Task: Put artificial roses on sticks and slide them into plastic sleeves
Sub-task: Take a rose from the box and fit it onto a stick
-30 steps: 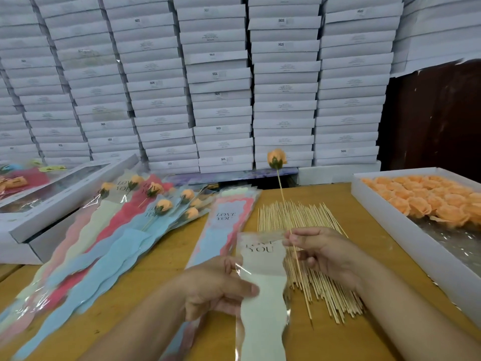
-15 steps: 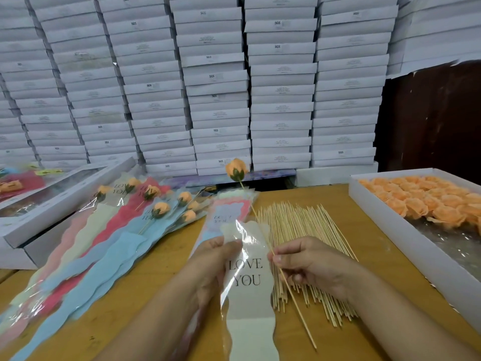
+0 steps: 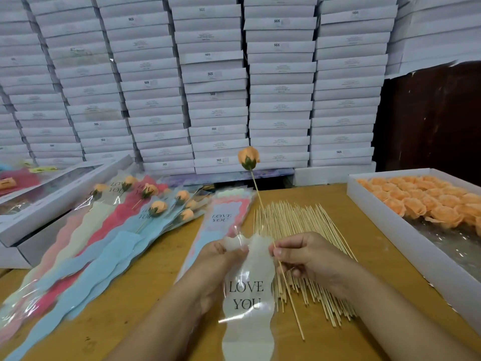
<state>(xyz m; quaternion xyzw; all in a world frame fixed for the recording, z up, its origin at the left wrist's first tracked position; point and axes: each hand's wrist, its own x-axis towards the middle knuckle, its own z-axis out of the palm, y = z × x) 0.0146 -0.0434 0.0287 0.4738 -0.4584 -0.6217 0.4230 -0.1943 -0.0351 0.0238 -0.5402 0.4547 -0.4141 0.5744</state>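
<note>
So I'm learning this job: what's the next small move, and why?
Probably lower the stick's bottom tip into the sleeve's top opening. The left hand pinches that opening, and the right hand holds the rose on its stick beside the sleeve, not inside.

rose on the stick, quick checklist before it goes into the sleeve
1. Rose seated on stick: ok.
2. Right hand pinches the stick mid-length: ok.
3. Left hand holds the top of the LOVE YOU sleeve: ok.
4. Sleeve mouth opened: cannot tell, the film is crumpled at the fingers.
5. Stick's lower end aimed into the mouth: not ok, it lies beside the sleeve, over the spare sticks.
</note>
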